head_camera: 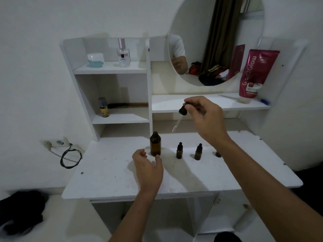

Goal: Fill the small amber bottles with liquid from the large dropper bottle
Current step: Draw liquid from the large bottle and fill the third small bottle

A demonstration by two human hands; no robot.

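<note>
**Right hand pinching dropper, high above desk**

Right hand [202,116] clamped on dropper [180,116], glass tip tilted down-left in open air. Below and left: big bottle [155,144], uncapped, left hand [148,165] loosely curled, thumb touching its base. Below: small bottles [179,151], still capped. Likely risks: drips onto desk [108,180]; bottle knocked over.

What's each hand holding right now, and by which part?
Right hand pinches the dropper by its rubber bulb. Left hand holds nothing, thumb at the large bottle.
</note>
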